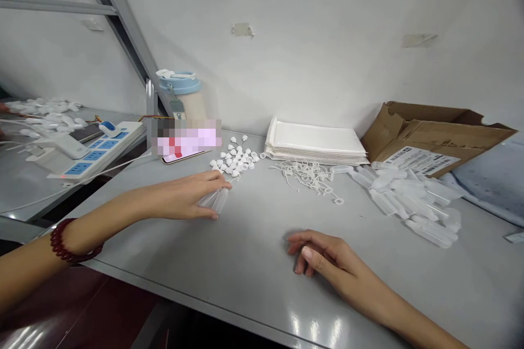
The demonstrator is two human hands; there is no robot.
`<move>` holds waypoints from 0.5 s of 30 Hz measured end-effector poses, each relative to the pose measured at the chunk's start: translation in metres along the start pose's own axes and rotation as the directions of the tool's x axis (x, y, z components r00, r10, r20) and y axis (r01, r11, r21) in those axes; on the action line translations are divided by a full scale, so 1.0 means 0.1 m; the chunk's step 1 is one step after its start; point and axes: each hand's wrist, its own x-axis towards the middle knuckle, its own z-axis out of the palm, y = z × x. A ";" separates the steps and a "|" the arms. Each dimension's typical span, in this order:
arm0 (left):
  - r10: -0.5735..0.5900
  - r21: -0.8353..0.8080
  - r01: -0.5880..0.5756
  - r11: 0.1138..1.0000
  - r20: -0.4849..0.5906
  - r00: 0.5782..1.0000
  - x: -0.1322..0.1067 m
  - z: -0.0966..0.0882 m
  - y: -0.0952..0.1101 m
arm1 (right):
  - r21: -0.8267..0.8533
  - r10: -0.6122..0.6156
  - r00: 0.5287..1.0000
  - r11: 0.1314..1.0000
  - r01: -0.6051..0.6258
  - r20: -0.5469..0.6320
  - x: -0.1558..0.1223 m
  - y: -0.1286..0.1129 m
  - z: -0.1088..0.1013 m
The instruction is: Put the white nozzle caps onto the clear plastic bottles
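My left hand (192, 193), with a dark red bead bracelet (61, 240) at the wrist, is closed around small clear plastic tubes (220, 200) low over the table. Just beyond its fingers lies a pile of small white caps (235, 161). My right hand (323, 256) rests near the table's front, fingers loosely curled and apart, with nothing visible in it. Farther back is a tangle of thin white plastic loops (311, 177). To the right lies a heap of translucent plastic tubes (393, 191).
A stack of white padded envelopes (319, 139) and an open cardboard box (434, 133) stand along the wall. A phone (192, 144) leans before a blue-lidded cup (184, 92). At left are a power strip (96, 152) and its white cable. The grey table's (254, 262) front edge is near.
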 end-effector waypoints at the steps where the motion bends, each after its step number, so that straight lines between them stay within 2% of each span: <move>1: 0.001 0.001 -0.001 1.000 0.005 1.000 0.00 0.00 0.00 | 0.003 0.000 1.000 1.000 0.000 0.002 0.00 0.00 0.00; 15: -0.006 0.014 0.006 1.000 0.000 1.000 -0.04 0.00 0.01 | 0.014 0.002 1.000 1.000 -0.002 0.002 -0.01 -0.01 0.00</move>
